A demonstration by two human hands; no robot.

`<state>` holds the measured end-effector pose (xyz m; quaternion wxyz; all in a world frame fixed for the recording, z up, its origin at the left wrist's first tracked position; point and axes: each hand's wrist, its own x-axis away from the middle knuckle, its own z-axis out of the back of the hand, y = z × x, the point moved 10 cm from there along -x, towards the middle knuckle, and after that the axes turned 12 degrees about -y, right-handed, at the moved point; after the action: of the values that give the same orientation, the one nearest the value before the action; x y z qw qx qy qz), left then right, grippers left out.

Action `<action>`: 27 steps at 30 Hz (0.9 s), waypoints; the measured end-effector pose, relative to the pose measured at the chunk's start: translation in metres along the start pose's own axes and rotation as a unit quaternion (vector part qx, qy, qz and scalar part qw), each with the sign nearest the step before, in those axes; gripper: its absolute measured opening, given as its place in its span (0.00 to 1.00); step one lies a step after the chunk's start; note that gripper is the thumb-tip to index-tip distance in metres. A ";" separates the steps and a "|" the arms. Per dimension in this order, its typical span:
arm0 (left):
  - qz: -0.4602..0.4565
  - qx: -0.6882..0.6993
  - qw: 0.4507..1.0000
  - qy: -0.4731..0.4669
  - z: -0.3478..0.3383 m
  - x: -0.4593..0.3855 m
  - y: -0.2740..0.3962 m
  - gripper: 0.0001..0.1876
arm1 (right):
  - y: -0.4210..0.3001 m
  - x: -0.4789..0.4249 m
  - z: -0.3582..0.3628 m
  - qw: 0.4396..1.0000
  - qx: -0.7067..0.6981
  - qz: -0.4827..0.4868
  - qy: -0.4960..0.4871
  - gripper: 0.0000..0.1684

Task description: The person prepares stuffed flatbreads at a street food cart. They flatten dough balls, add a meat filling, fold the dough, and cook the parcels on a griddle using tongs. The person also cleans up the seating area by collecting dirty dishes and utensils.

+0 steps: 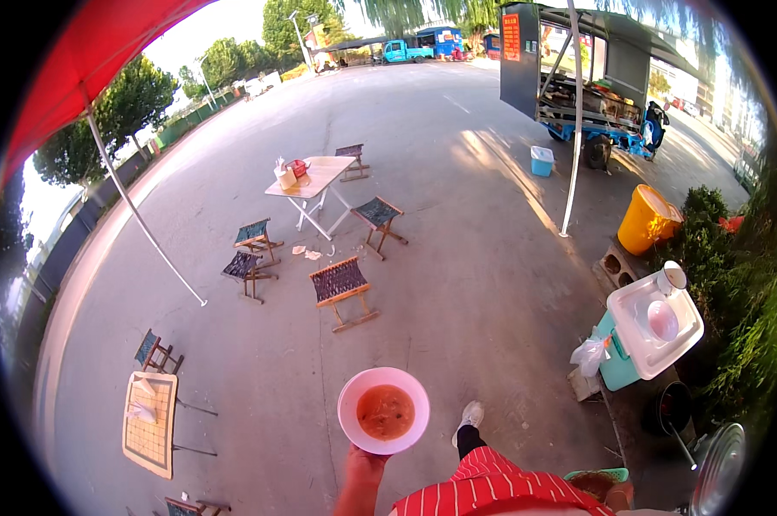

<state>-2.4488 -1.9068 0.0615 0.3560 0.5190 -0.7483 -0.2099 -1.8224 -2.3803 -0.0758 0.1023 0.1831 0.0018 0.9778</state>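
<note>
My left hand holds a pink bowl from below, at its near edge. Reddish-orange soup with dark bits fills the lower part of the bowl. The bowl is held out over the pavement, in front of a red striped garment and a white shoe. At the bottom edge, a skin-toned shape that looks like part of my right hand shows beside a green basket; its fingers are hidden, so its grip is unclear.
Ahead stands a folding table with several folding stools around it. Another small table is at lower left. Canopy poles rise left and right. At right are a lidded teal cooler, a yellow bucket and a cart.
</note>
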 end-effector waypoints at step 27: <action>0.135 -0.075 0.984 -0.089 -0.439 -0.827 -0.049 0.18 | -0.940 -0.132 0.108 0.828 -0.464 0.177 -0.259 0.18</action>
<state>-1.9167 -1.1345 0.0567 0.3509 0.3642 -0.8225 -0.2603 -1.4760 -1.4904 -0.0603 -0.0028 0.3579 -0.5112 0.7814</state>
